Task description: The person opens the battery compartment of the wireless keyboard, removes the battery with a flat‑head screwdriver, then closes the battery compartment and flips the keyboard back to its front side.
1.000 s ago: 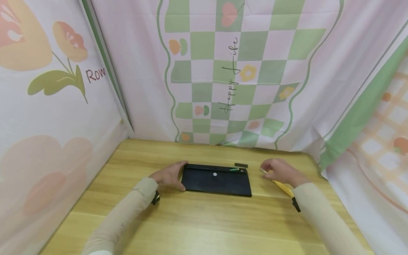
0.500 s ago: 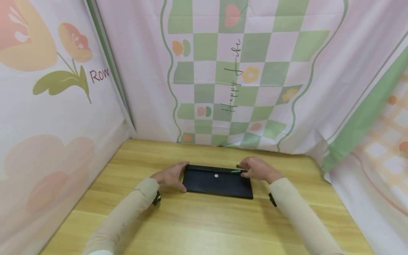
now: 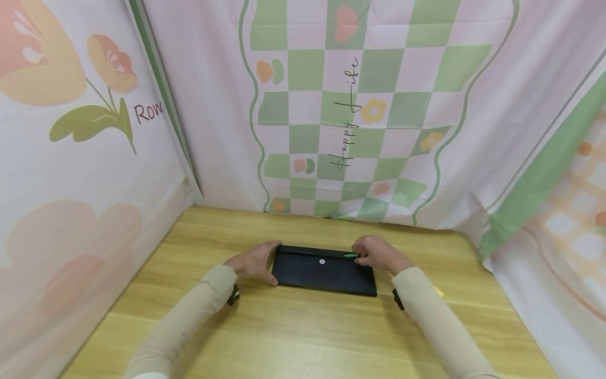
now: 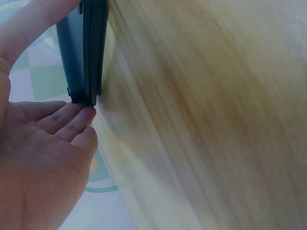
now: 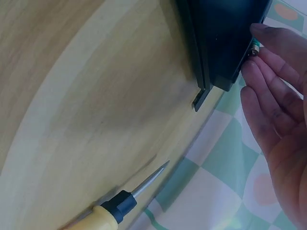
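Black, flat and rectangular, the slab point(image 3: 326, 276) lies between the two hands. The left hand point(image 3: 253, 264) is spread wide, holding its end with thumb at the near corner and fingers at the far one. The right hand point(image 3: 380, 255) is nearly closed, pinching a small green cylinder with a metallic end point(image 5: 254, 46) at the slab's far edge. Near the right hand, just beside the slab, lies a short black strip point(image 5: 201, 99). Right of that hand, a yellow-handled tool with a black collar and pointed metal shaft point(image 5: 118, 207) rests on the pale wood-grain table point(image 3: 284, 331). A green-and-white checked curtain point(image 3: 307, 68) hangs beyond both hands.
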Tool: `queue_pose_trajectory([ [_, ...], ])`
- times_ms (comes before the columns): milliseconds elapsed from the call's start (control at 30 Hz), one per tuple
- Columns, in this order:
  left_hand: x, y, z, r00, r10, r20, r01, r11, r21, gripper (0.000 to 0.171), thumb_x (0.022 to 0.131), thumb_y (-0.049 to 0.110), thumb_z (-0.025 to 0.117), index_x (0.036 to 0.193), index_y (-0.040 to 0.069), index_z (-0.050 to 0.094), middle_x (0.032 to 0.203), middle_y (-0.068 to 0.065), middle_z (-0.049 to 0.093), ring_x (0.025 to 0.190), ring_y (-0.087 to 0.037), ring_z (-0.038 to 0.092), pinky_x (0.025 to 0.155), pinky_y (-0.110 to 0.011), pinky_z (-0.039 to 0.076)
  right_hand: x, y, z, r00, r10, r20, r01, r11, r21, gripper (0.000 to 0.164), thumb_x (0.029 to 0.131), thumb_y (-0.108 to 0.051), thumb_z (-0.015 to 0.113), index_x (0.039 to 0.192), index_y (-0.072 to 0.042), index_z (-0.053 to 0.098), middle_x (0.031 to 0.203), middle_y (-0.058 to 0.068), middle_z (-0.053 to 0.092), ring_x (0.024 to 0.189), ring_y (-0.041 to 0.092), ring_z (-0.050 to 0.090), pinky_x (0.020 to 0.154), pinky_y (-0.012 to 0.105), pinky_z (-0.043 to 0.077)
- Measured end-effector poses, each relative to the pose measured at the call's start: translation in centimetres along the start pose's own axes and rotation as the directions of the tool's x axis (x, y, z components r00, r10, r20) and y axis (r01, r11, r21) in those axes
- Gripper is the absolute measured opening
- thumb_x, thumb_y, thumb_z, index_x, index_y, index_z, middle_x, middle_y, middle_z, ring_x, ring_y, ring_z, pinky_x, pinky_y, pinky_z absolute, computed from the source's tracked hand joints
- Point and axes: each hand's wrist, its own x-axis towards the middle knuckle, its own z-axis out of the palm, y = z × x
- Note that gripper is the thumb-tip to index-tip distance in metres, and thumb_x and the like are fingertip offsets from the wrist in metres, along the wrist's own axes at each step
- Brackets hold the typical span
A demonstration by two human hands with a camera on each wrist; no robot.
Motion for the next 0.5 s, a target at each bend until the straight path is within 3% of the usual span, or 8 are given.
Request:
queue_pose_trajectory([
  [300,0.09,-0.01,-0.12,1.000,0.011,0.007,-0.011,0.999,0.034,0.124,0.077,0.025,0.097,0.170,0.009,0.016,0.177,-0.015,0.019,0.163,-0.037,0.022,0.132,-0.056,0.027,0.32,0.29,0.18,0.997,-0.063,-0.042,0.063,0.998,-0.010,0.007,0.088,-0.001,0.082,0.094,-0.003,0.080,0.091,0.009,0.080,0.080,0.018,0.074,0.069,0.032,0.063],
  [500,0.04,-0.09,-0.13,1.000,0.009,0.006,-0.010,1.000,0.029,0.123,0.078,0.025,0.096,0.170,0.009,0.016,0.177,-0.014,0.018,0.163,-0.037,0.021,0.133,-0.055,0.027,0.67,0.19,-0.36,0.996,-0.090,-0.017,0.089,0.996,-0.017,0.004,0.088,-0.001,0.082,0.089,-0.004,0.080,0.089,0.007,0.080,0.080,0.017,0.074,0.070,0.032,0.063],
])
